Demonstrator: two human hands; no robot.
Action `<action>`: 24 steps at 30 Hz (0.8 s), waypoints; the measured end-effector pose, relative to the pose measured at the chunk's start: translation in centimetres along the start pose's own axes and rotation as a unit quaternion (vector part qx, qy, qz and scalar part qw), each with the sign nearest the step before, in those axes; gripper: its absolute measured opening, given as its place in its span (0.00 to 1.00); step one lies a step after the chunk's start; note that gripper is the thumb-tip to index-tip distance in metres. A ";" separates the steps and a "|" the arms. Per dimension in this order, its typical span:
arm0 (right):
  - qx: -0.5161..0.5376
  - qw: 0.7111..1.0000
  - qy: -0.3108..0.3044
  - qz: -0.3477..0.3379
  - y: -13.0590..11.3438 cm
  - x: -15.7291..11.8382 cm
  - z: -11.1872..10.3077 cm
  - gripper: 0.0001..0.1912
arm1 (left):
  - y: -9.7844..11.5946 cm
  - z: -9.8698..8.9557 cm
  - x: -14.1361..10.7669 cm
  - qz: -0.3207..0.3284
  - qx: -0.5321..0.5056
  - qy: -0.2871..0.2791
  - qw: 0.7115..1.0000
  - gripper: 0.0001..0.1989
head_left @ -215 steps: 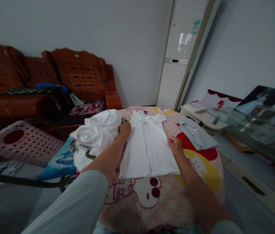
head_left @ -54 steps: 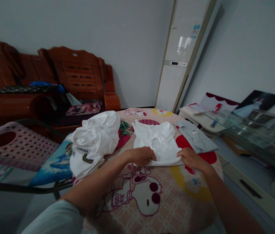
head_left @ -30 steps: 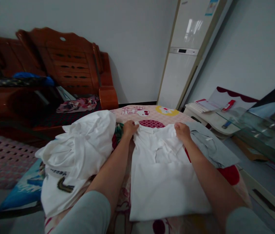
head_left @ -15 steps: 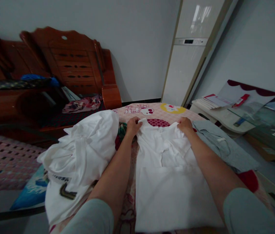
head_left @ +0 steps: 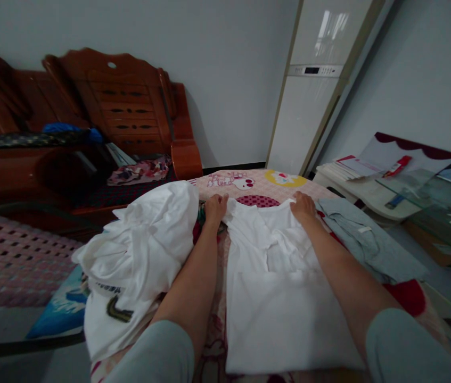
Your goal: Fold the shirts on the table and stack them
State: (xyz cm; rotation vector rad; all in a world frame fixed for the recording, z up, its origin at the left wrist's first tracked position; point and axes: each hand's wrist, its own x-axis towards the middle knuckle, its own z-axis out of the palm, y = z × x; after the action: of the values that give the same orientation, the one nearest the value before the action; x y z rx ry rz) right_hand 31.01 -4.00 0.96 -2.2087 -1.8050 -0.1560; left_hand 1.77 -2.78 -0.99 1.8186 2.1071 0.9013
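Shirt flat under both hands' fingertips

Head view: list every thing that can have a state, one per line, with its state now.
White shirt: folded, lying flat on the blanket.
Left hand: fingers resting open on the shirt's far left corner.
Right hand: fingers pressed flat on the far right corner.
White clothes pile: crumpled, unfolded, left of the shirt.
Grey shirt: folded, flat, right of the white one.
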 end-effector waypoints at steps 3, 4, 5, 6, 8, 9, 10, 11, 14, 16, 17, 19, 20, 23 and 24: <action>0.013 0.999 0.003 -0.034 -0.4 -1.8 -2.3 0.16 | -0.1 -0.4 0.3 -0.009 -0.017 -0.020 1.000 0.17; 0.020 0.998 -0.011 -0.055 -0.6 -2.7 -3.0 0.15 | -0.1 -0.5 0.4 -0.014 -0.026 -0.025 0.999 0.14; 0.026 0.996 -0.031 -0.080 -0.7 -3.7 -3.6 0.14 | -0.1 -0.6 0.4 -0.018 -0.037 -0.030 0.999 0.11; 0.033 0.992 -0.054 -0.105 -0.9 -4.7 -4.2 0.14 | -0.1 -0.7 0.4 -0.023 -0.048 -0.035 0.998 0.09; 0.047 0.984 -0.093 -0.147 -1.2 -6.9 -4.7 0.14 | -0.2 -0.8 0.3 -0.027 -0.067 -0.042 0.997 0.07; 0.055 0.980 -0.105 -0.161 -1.4 -7.8 -4.8 0.14 | -0.2 -0.9 0.2 -0.026 -0.074 -0.044 0.996 0.07; 0.063 0.977 -0.113 -0.171 -1.6 -8.7 -4.6 0.15 | -0.2 -1.0 0.1 -0.023 -0.079 -0.046 0.996 0.08; 0.072 0.975 -0.115 -0.177 -1.7 -9.4 -4.4 0.15 | -0.3 -1.0 0.1 -0.021 -0.083 -0.047 0.995 0.08; 0.085 0.974 -0.102 -0.182 -2.2 -10.5 -3.0 0.15 | -0.3 -1.2 -0.1 -0.017 -0.089 -0.049 0.995 0.09; 0.079 0.976 -0.087 -0.184 -2.3 -10.8 -1.9 0.14 | -0.3 -1.2 -0.1 -0.016 -0.091 -0.048 0.995 0.09; 0.077 0.976 -0.079 -0.187 -2.2 -10.8 -1.3 0.13 | -0.2 -1.2 0.0 -0.008 -0.093 -0.046 0.995 0.09; 0.081 0.976 -0.066 -0.192 -2.1 -10.9 -0.5 0.11 | 0.0 -1.2 0.0 0.027 -0.091 -0.035 0.995 0.09; 0.089 0.976 -0.059 -0.191 -2.0 -10.8 -0.3 0.10 | 0.2 -1.2 0.0 0.053 -0.086 -0.026 0.995 0.10; 0.137 0.976 -0.043 -0.165 -1.7 -10.7 -0.4 0.10 | 0.9 -1.1 -0.2 0.132 -0.070 -0.032 0.988 0.10; 0.162 0.974 -0.043 -0.154 -1.6 -10.7 -0.7 0.11 | 1.2 -1.0 -0.4 0.154 -0.066 -0.055 0.984 0.11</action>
State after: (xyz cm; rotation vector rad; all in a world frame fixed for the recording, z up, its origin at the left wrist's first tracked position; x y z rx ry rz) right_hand 27.22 -13.96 -0.87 -1.7315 -2.0439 0.1636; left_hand 2.27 -3.36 0.38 2.1056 1.6852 0.9581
